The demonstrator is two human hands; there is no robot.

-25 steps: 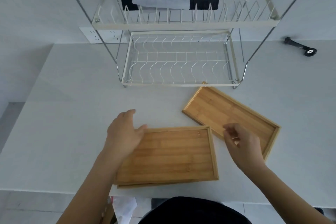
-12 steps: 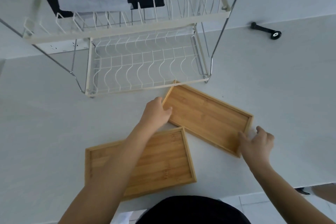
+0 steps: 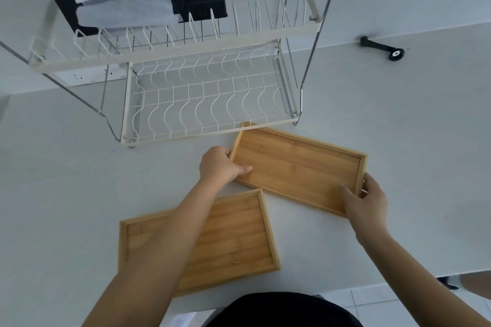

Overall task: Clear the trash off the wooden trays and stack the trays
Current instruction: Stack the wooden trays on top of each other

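Two wooden trays lie on the white table, both bare of trash. The far tray sits slanted in front of the dish rack. My left hand grips its left short edge, thumb lying inside the rim. My right hand clasps its right near corner, thumb inside and fingers around the outer edge. The near tray rests by the table's front edge, partly hidden under my left forearm; it looks like a stack of two.
A two-tier white wire dish rack stands just behind the far tray, its front rail touching the tray's corner. Dark and pale boards stand in its upper tier. A small black tool lies far right. The table's front edge runs close to my body.
My left hand left the near tray and took the far tray's left edge. My right hand closed around that tray's right corner. The view has swung to the right.
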